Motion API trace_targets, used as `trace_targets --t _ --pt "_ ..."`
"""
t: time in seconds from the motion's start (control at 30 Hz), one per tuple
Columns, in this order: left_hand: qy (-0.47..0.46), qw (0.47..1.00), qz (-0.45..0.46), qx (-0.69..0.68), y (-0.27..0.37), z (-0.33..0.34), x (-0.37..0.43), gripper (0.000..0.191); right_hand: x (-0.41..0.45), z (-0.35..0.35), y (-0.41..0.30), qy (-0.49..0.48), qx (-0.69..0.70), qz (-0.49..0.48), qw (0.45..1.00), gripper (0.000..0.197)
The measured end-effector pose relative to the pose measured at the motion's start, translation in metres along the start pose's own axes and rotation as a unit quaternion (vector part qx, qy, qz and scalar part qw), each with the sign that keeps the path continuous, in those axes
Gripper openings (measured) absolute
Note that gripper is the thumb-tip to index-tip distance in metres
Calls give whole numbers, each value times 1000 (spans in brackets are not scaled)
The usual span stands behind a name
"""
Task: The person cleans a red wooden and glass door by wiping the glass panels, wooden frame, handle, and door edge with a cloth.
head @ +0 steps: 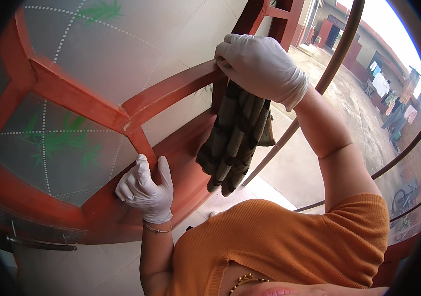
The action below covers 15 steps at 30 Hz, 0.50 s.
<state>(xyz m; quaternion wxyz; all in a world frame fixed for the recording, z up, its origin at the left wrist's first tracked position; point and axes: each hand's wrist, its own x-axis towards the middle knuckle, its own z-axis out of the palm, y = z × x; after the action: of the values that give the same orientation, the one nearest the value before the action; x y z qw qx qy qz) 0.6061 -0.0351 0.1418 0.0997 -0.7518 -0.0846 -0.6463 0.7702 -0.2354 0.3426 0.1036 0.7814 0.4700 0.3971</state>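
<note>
My right hand [260,66], in a white glove, is closed on a dark checked cloth [232,137] that hangs in folds below it. Its fingers are at the far end of a curved red wooden bar [173,88] of a door frame. My left hand [147,190], gloved too, is by the lower end of a short red bar [142,144], with thumb and forefinger raised on either side of it. Behind the bars is a frosted glass pane [96,70] with white dotted lines and green leaf patterns.
A metal door handle [40,243] juts out at the lower left. Dark curved metal bars [338,55] cross the right side. Beyond them are a concrete yard [347,107], hanging laundry [380,85] and a bicycle [404,196]. Pale floor tiles [84,266] lie below.
</note>
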Motion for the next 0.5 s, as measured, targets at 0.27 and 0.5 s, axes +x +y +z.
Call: trace_targets --t 0.27,0.5 --pt "-11 1000 -16 14 0 2 -5 41 35 -19 -102 152 234 -27 960 15" --pt "-32 999 20 18 -5 -3 -3 39 18 -15 -91 157 260 -37 952 17"
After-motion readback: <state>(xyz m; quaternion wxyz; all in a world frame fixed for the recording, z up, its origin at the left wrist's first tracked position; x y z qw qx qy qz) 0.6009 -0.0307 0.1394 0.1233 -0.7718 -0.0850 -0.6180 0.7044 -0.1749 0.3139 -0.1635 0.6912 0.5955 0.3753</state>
